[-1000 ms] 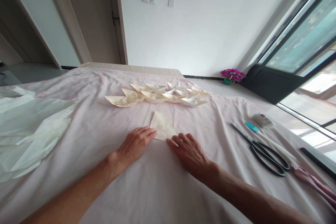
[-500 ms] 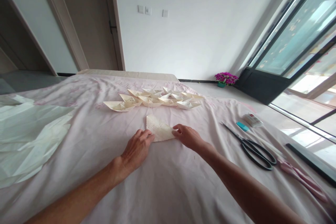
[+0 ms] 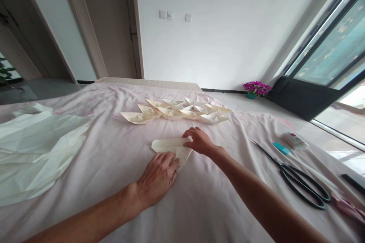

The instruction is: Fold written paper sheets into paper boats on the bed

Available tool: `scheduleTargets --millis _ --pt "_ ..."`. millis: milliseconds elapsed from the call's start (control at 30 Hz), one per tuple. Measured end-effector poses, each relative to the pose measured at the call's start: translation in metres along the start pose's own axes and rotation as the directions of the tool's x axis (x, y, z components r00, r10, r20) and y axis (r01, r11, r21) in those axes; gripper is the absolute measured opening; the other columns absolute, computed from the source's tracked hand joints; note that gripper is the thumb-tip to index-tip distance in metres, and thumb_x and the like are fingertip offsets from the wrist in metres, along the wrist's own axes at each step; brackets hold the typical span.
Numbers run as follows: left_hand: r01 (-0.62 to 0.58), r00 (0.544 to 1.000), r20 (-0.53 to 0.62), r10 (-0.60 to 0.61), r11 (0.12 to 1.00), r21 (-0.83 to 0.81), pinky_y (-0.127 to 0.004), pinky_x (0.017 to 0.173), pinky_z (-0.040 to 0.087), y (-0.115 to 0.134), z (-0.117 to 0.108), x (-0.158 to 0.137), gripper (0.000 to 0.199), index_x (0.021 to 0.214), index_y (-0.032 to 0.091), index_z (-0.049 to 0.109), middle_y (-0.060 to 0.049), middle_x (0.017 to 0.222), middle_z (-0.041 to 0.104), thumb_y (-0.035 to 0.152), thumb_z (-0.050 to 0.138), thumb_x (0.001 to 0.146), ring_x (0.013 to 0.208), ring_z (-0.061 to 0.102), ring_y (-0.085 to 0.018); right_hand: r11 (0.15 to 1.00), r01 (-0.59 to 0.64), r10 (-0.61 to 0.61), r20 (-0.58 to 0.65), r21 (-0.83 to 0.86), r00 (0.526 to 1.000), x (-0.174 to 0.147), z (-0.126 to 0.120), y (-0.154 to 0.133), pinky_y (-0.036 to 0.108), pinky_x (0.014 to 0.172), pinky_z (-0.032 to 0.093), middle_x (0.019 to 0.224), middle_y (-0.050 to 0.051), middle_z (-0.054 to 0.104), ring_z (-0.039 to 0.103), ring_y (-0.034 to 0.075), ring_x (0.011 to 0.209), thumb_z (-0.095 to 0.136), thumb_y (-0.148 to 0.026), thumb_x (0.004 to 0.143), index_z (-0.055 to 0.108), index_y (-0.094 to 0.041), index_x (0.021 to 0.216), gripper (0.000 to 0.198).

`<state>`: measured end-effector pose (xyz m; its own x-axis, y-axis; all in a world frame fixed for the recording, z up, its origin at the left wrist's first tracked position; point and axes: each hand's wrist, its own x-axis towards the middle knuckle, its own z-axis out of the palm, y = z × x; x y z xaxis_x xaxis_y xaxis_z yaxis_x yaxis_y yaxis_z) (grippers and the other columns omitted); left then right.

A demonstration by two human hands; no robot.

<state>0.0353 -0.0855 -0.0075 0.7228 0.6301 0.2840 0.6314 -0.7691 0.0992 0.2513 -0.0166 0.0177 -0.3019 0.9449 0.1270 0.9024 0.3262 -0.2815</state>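
A folded piece of cream paper [image 3: 168,143] lies on the pale pink cloth, with a narrow flap along its far edge and a point toward me. My left hand [image 3: 159,174] rests on its near part, fingers laid flat over it and thumb near the slanted right edge. At the far right corner, my right hand [image 3: 201,141] pinches the paper between thumb and fingers. The palm-side of both hands is hidden. Just beyond stand several folded paper boats [image 3: 171,113], grouped close together in rows.
Black-handled scissors [image 3: 285,167] lie to the right, near a turquoise-ended item [image 3: 281,148] and a small white packet [image 3: 295,140]. Crumpled pale sheeting [image 3: 42,140] covers the left side. Purple flowers [image 3: 257,88] stand on the floor by the glass door.
The paper has been turned, so its point now faces me and a flap shows along the far edge. My left hand has slid onto it. The view has shifted left.
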Motion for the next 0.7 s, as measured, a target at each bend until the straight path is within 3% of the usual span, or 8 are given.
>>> scheduleTargets --millis 200,433,567,700 --pt "0.004 0.999 -0.045 -0.006 0.999 -0.053 -0.053 0.108 0.031 -0.011 0.015 -0.01 0.039 0.13 0.026 0.051 -0.008 0.135 0.051 0.029 0.049 0.092 0.129 0.041 -0.028 0.988 0.145 -0.145 0.012 -0.054 0.989 0.002 -0.004 -0.002 0.027 0.078 0.037 0.085 0.0 0.066 0.051 0.016 0.086 0.074 -0.019 0.068 0.069 -0.022 0.091 0.024" --pt "-0.005 1.0 -0.009 0.004 0.994 -0.111 -0.058 0.106 0.03 -0.022 0.01 -0.005 0.037 0.129 0.033 0.052 -0.002 0.135 0.053 0.032 0.048 0.092 0.129 0.042 -0.03 0.966 0.25 -0.242 0.1 -0.07 0.965 0.008 -0.006 -0.002 0.026 0.074 0.035 0.079 -0.001 0.063 0.052 0.014 0.079 0.069 -0.027 0.076 0.071 -0.025 0.09 0.015" --pt "0.002 1.0 -0.016 -0.004 0.991 -0.133 -0.06 0.104 0.029 -0.023 0.007 -0.005 0.036 0.128 0.035 0.054 -0.003 0.134 0.054 0.035 0.048 0.092 0.128 0.043 -0.031 0.936 0.334 -0.327 0.073 -0.115 0.942 0.005 -0.004 -0.005 0.026 0.075 0.034 0.082 0.0 0.063 0.052 0.014 0.083 0.064 -0.023 0.081 0.071 -0.023 0.087 0.009" --pt "0.013 1.0 -0.006 -0.013 0.99 -0.138 -0.062 0.104 0.027 -0.022 0.005 -0.006 0.038 0.13 0.037 0.051 -0.002 0.136 0.053 0.036 0.047 0.092 0.128 0.042 -0.031 0.922 0.344 -0.345 0.029 -0.176 0.938 -0.001 0.0 -0.008 0.028 0.072 0.031 0.081 0.001 0.061 0.05 0.015 0.08 0.059 -0.025 0.087 0.069 -0.025 0.098 0.015"
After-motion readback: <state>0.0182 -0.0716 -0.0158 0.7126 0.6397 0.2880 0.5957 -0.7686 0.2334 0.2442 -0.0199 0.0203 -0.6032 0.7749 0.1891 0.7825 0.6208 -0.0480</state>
